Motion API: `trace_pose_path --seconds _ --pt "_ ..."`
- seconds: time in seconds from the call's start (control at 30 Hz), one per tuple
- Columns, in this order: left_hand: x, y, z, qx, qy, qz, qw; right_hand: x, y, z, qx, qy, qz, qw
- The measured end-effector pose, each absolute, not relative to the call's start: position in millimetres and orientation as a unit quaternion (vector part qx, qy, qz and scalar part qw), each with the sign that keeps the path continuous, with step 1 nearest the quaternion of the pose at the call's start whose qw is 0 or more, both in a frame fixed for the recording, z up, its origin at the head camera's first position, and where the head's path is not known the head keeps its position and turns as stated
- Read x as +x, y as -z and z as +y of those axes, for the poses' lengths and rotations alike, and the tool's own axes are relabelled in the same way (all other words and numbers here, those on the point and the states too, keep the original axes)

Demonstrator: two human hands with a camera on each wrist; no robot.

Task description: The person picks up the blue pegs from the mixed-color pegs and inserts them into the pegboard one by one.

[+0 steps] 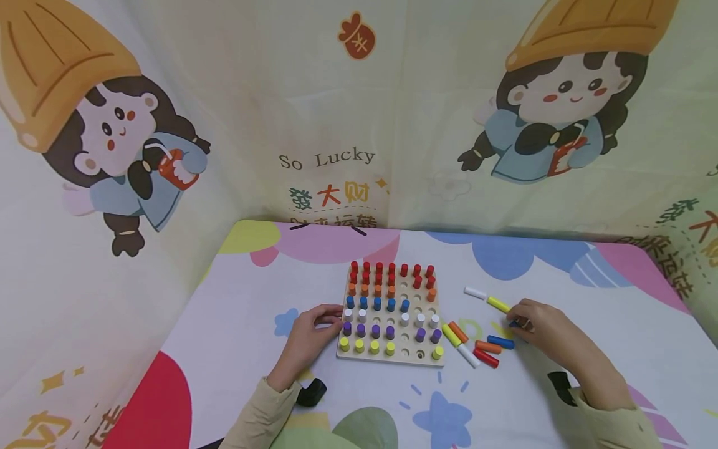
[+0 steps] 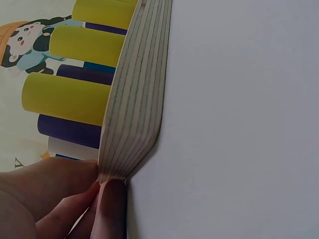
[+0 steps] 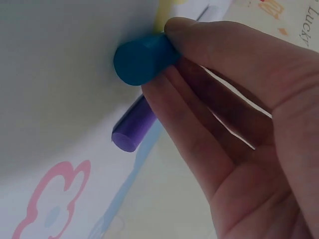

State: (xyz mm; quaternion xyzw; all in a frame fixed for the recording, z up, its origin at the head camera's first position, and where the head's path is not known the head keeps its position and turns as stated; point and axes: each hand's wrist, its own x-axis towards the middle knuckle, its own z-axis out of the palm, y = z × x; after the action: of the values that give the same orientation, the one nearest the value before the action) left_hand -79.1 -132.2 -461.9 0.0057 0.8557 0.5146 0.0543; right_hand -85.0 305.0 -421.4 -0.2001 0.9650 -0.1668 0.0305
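Note:
A wooden pegboard (image 1: 389,358) holds rows of red, orange, blue, white, purple and yellow pegs, with several bare holes toward its right side. My left hand (image 1: 315,330) is at the board's left edge. In the left wrist view, the thumb (image 2: 55,181) and fingertips pinch the board's layered edge near a rounded corner. Off to the right, my right hand (image 1: 541,327) pinches a blue peg (image 3: 137,62) between thumb and fingers. Just beyond that peg, a purple peg (image 3: 133,127) shows in the right wrist view; most of it is hidden in the head view.
Loose pegs lie between the board and my right hand: a blue peg (image 1: 500,342), a red peg (image 1: 486,358), a white peg (image 1: 469,356), a yellow peg (image 1: 451,335) and orange ones. Farther back are another white peg (image 1: 475,292) and yellow peg (image 1: 498,304). A printed curtain rises behind the table.

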Motion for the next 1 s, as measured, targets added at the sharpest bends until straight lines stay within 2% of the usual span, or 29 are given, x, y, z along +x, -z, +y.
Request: trace_pose_path --seconds 0.33,0.6,1.0 --pt "-79 462 -132 0.008 -0.516 0.855 0.054 -86 420 304 -0.204 0.149 0.967 0.029" --pt "-79 462 -132 0.001 -0.51 0.858 0.055 -87 415 297 -0.228 0.137 0.964 -0.008" --pt "-78 460 -132 0.004 -0.514 0.856 0.058 -89 408 284 -0.237 0.153 0.959 -0.028"
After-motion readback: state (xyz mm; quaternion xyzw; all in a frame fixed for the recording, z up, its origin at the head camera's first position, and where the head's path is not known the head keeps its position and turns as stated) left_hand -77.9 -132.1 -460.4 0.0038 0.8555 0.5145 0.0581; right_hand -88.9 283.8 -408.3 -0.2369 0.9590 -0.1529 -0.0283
